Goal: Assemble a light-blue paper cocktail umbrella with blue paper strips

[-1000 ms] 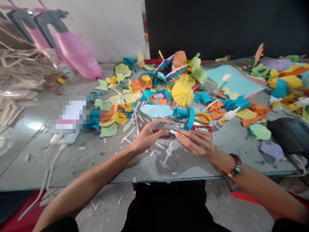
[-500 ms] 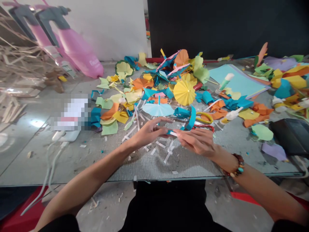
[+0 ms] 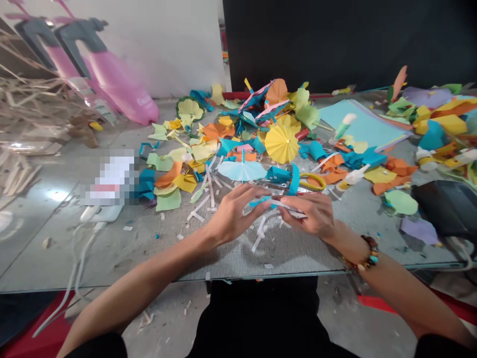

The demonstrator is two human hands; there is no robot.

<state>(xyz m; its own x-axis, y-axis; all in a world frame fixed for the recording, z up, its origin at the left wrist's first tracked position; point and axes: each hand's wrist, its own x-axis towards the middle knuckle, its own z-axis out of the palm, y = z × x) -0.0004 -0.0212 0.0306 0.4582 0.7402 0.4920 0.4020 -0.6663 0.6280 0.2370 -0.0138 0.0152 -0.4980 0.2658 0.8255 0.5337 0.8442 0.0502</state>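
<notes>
My left hand (image 3: pixel 238 213) and my right hand (image 3: pixel 306 215) meet over the middle of the table, pinching a narrow strip of blue and white paper (image 3: pixel 270 202) between their fingertips. The strip's exact shape is partly hidden by my fingers. A pale blue paper parasol (image 3: pixel 242 170) lies just beyond my left hand. A yellow paper parasol (image 3: pixel 282 144) stands further back. Yellow-handled scissors (image 3: pixel 312 181) lie just beyond my right hand, partly hidden. White paper offcuts (image 3: pixel 261 233) are scattered under my hands.
A heap of coloured paper scraps (image 3: pixel 219 132) covers the table's middle. A stack of blue paper (image 3: pixel 361 124), a glue stick (image 3: pixel 345 127) and a black pouch (image 3: pixel 449 206) lie to the right. White cables (image 3: pixel 87 238) and wooden sticks (image 3: pixel 22 171) lie to the left.
My hands have drawn closer together and moved slightly up from the table, with the strip between them. My right hand now covers the red scissor handle.
</notes>
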